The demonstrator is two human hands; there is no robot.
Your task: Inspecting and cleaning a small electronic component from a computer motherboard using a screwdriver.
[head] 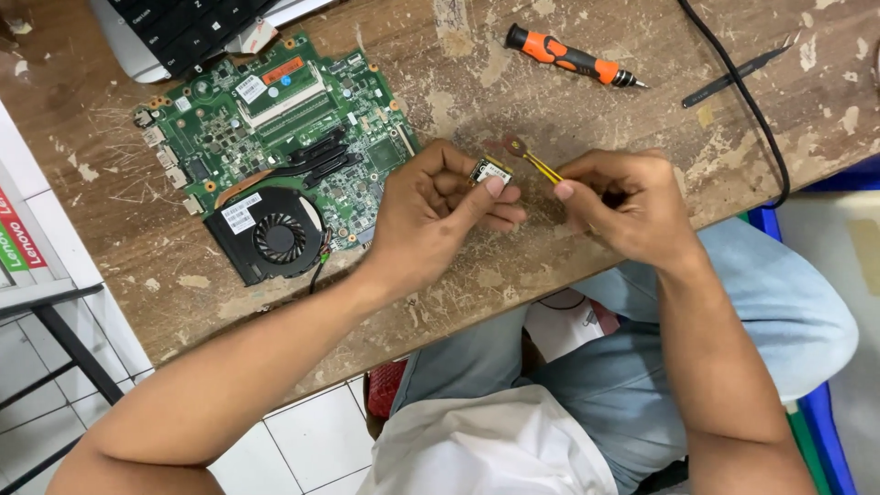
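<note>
My left hand [438, 213] pinches a small square circuit card [490, 170] between thumb and fingers, just above the worn wooden table [440, 55]. Close to its right, my right hand [619, 203] grips a thin yellow tool [543, 169] whose brown rounded tip [514, 146] points up-left, beside the card. A green laptop motherboard [275, 128] with a black round fan [279, 236] lies flat on the table, left of my left hand.
An orange-and-black screwdriver [568, 57] lies at the top middle. Black tweezers [733, 77] and a black cable [747, 96] lie at the upper right. A black keyboard [183, 27] sits at the top left. My lap is below the table's front edge.
</note>
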